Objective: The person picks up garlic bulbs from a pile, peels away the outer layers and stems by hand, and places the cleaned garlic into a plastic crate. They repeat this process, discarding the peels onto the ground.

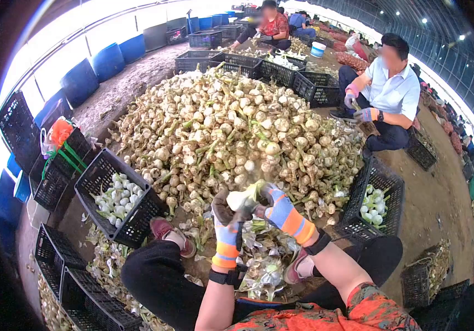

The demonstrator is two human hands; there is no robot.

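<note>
A pale garlic bulb with a greenish stem is held up between my two gloved hands, in front of a large heap of unpeeled garlic. My left hand, in a dark-palmed glove striped blue and orange, is closed around the bulb's left side. From the right, my right hand, gloved alike, pinches at the stem end. Motion blurs the spot where the fingers meet. Beneath the hands lie loose garlic skins, between my feet.
A black crate of clean white bulbs stands to my left; another crate with bulbs is at my right. A co-worker sits beyond the heap on the right, another person farther back. More black crates line the heap's far side.
</note>
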